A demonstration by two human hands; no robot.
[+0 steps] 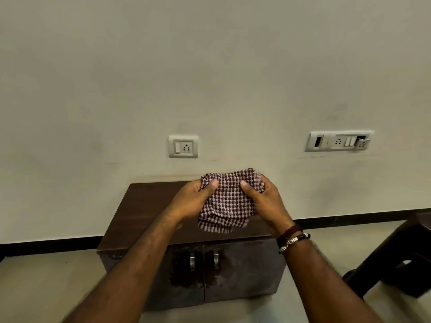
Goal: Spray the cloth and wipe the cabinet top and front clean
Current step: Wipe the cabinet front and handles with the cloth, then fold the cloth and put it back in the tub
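A maroon-and-white checked cloth [229,199] is bunched between both hands above the cabinet. My left hand [193,201] grips its left side, thumb on top. My right hand [265,201] grips its right side, thumb pressed into the fabric. Below stands a low dark brown cabinet; its top [144,215] is bare on the left. Its front [245,271] has two doors with metal handles and a dark blotchy patch around them. No spray bottle is in view.
The cabinet stands against a pale wall with a single socket plate [183,146] and a wider switch plate [339,141]. A dark piece of furniture [405,257] stands on the floor to the right. Light floor lies to the left.
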